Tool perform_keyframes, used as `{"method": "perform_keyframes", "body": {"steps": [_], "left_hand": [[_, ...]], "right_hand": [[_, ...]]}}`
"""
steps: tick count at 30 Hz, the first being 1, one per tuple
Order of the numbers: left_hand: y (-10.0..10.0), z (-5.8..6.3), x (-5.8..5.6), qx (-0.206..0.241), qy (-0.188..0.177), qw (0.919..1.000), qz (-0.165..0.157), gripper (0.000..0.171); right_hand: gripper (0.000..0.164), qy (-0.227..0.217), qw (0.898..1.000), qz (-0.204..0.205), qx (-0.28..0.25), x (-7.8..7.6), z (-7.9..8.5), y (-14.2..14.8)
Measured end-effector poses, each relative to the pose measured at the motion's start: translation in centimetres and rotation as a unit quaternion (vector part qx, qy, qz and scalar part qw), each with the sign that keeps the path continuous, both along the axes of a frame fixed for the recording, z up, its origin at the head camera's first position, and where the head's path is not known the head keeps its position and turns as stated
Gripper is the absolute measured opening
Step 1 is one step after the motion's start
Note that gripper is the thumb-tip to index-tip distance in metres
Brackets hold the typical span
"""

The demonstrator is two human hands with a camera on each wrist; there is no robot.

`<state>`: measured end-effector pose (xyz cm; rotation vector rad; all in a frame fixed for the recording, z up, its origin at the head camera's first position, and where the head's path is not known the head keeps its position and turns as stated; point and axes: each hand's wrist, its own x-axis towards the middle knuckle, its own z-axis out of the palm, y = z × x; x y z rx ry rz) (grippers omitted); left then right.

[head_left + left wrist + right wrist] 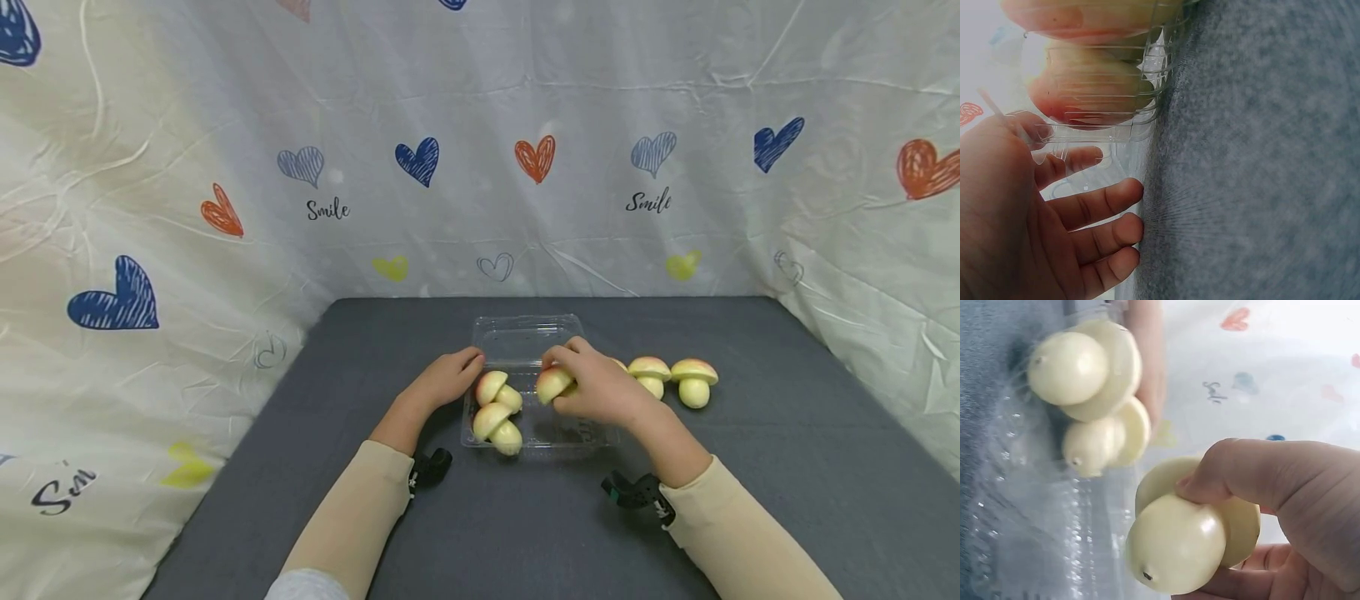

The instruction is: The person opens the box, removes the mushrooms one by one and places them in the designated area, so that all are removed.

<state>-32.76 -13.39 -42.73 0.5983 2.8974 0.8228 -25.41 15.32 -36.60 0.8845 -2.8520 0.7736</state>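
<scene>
A hinged clear plastic box (pixel 558 429) lies with its lid (pixel 525 337) laid back on the far side. Two toy mushrooms, cream with reddish caps, lie along its left side, one mushroom (pixel 498 429) nearer me and another mushroom (pixel 495 390) behind it. At the box's far left corner my left hand (pixel 447 379) holds the rim, thumb and forefinger at the plastic in the left wrist view, the other fingers loosely bent. My right hand (pixel 596 383) grips a third toy mushroom (pixel 1175 544) above the box, thumb on its cap; the fingers beneath are partly hidden.
To the right of the box stand more toy mushrooms: one mushroom (pixel 693 383) at the end, another mushroom (pixel 649 375) beside it, and a cap (pixel 619 364) mostly hidden by my right hand. A dark grey cloth (pixel 510 533) covers the table, with a heart-printed curtain (pixel 465 183) behind.
</scene>
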Motion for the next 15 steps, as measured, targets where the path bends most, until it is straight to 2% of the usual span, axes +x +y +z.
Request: {"method": "perform_keyframes", "body": {"steps": [8, 15], "left_hand": [[0.0, 0.0, 0.0, -0.003, -0.002, 1.0, 0.002, 0.046], [0.1, 0.0, -0.1, -0.004, -0.004, 1.0, 0.007, 0.047]], "right_hand": [[0.04, 0.003, 1.0, -0.013, -0.018, -0.3, 1.1, 1.5], [0.034, -0.013, 1.0, -0.015, -0.018, -0.2, 2.1, 2.6]]}}
